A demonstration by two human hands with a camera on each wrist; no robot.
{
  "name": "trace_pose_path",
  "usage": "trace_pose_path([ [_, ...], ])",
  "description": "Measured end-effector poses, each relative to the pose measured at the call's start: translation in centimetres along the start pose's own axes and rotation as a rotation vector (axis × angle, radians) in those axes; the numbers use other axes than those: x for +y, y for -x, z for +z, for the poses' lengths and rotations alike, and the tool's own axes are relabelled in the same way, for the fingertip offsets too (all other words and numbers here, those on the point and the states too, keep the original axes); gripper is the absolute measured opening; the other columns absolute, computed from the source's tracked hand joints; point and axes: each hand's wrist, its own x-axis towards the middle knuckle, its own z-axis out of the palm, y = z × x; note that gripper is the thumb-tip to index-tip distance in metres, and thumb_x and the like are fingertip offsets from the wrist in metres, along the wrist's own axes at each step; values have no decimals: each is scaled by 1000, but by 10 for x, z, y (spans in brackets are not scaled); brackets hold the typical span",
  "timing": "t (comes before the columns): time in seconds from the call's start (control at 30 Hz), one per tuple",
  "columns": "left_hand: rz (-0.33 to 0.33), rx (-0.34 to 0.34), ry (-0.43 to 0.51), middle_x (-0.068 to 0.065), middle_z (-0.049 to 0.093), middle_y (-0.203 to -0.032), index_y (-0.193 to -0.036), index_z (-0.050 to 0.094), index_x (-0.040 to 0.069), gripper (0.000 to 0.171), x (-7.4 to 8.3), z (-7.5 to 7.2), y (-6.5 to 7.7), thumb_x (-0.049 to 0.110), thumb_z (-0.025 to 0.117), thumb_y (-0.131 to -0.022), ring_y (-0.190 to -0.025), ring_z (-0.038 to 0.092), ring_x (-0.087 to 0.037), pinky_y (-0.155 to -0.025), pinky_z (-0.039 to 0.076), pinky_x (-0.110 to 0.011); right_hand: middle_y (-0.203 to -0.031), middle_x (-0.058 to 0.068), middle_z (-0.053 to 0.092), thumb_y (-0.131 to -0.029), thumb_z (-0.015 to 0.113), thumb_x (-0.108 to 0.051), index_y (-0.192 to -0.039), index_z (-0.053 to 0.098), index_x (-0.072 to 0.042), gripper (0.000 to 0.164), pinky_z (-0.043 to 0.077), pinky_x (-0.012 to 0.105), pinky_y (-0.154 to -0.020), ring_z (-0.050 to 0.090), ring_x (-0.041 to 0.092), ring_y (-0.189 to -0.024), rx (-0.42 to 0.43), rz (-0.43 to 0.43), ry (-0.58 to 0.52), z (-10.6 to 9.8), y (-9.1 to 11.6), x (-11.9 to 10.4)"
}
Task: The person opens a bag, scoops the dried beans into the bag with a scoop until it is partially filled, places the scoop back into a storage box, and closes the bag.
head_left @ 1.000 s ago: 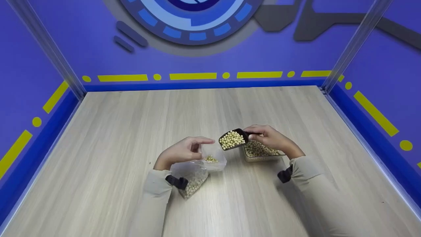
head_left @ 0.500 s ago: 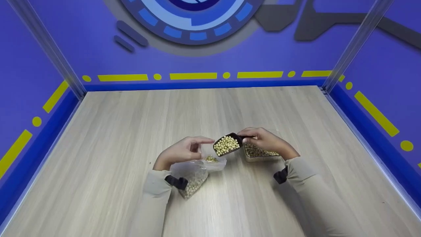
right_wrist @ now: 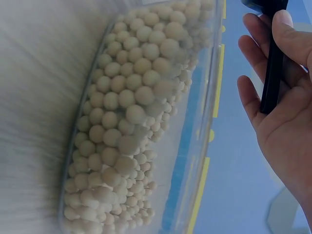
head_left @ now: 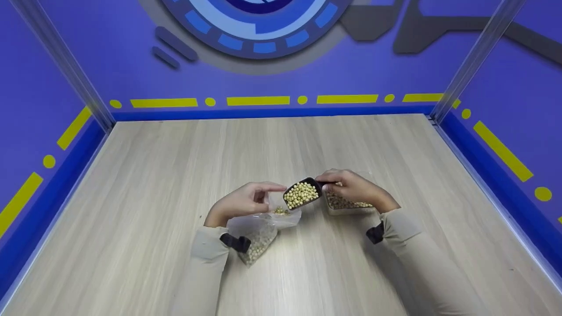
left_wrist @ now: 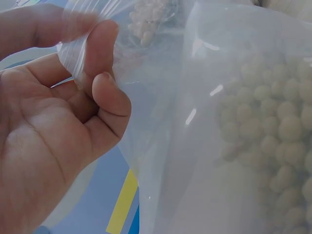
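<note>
My right hand (head_left: pixel 349 186) grips the handle of a black scoop (head_left: pixel 322 181), with the thumb laid along it in the right wrist view. The scoop is heaped with round yellow beans (head_left: pixel 301 195) and hangs over the right side of a clear plastic bag's mouth. My left hand (head_left: pixel 241 201) holds that bag (left_wrist: pixel 161 126) by its upper edge, thumb and fingers bent at the film. More pale beans (left_wrist: pixel 287 126) fill the bag's lower part. Behind the right hand stands a clear plastic box (head_left: pixel 351 212) of beans, partly covered by that hand.
The wood-grain table (head_left: pixel 175 153) carries the bag and the box. Blue panels (head_left: pixel 272 79) with yellow markings close it in at the back and on both sides. Each wrist wears a black camera mount (head_left: pixel 236 242).
The loaded scoop has moved left and down toward the bag's mouth, mostly in the first half second, and the right hand with it. The left hand keeps its place on the bag.
</note>
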Motion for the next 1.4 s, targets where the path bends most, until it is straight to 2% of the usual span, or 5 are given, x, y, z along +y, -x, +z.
trace_pose_path([
  [0.47, -14, 4, 17, -11, 54, -79, -135, 53, -2, 54, 7, 0, 2, -10, 55, -82, -65, 43, -6, -59, 38, -17, -116, 18, 66, -93, 58, -6, -122, 64, 3, 31, 47, 45, -96, 61, 32, -111, -10, -9, 29, -2, -2, -2],
  [0.67, -13, 0, -17, -24, 60, -99, -135, 53, 0, 54, 3, -1, 1, -6, 56, -82, -66, 42, -6, -61, 38, -18, -116, 18, 66, -93, 58, -7, -122, 64, 3, 31, 47, 45, -96, 61, 33, -110, -8, -14, 39, -3, -2, -4],
  [0.93, -4, 1, -40, -25, 60, -104, -134, 53, -2, 54, 2, -1, 1, -5, 58, -81, -67, 45, -5, -62, 39, -18, -117, 16, 67, -93, 59, -7, -123, 65, 0, 31, 47, 45, -96, 61, 32, -111, -25, -17, 94, -4, -3, -8],
  [1.17, -20, 0, -34, -23, 57, -86, -135, 53, -2, 53, 4, -1, 1, -5, 58, -82, -66, 44, -6, -60, 39, -18, -116, 16, 67, -93, 59, -8, -122, 64, 0, 31, 47, 45, -96, 61, 32, -110, -25, -16, 116, -6, -2, -11],
  [1.4, -27, -1, -22, -21, 57, -86, -135, 52, -2, 54, 5, 0, 1, -6, 56, -81, -66, 44, -6, -60, 39, -18, -117, 16, 66, -93, 59, -7, -123, 64, 0, 32, 47, 45, -98, 61, 32, -112, -36, -19, 140, -7, -3, -14],
])
